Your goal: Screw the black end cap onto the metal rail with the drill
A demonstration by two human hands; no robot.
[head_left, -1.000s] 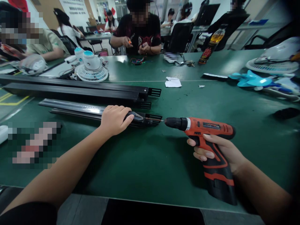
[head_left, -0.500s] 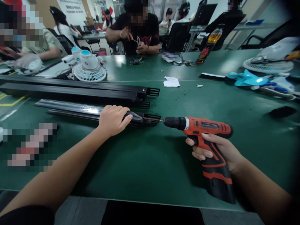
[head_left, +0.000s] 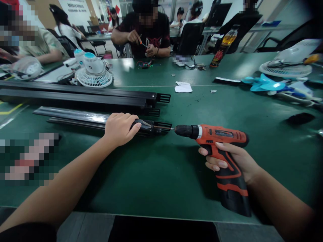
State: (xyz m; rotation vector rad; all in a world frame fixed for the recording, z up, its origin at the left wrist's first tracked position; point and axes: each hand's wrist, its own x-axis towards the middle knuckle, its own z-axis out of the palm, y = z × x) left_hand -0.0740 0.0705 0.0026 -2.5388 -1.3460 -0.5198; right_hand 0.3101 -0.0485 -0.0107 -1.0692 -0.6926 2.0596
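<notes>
My left hand (head_left: 121,129) is wrapped over the right part of a long black profile (head_left: 73,114), which lies on the green table (head_left: 156,178). At the profile's right end is a black slotted end piece (head_left: 163,127). My right hand (head_left: 234,161) grips an orange and black cordless drill (head_left: 219,134) by its handle, index finger near the trigger. The drill points left. Its thin bit reaches into the slotted end of the profile; where the tip meets it is hidden.
Behind lie more long black profiles (head_left: 75,97). White fans (head_left: 94,72) stand at back left, another fan (head_left: 286,69) and blue fan blades (head_left: 264,83) at right. Paper scraps (head_left: 183,87) and a drink bottle (head_left: 224,47) are farther back. A person (head_left: 148,30) sits opposite with a screwdriver.
The whole view has shifted slightly. Both hands, the drill and the profile keep about the same places relative to each other.
</notes>
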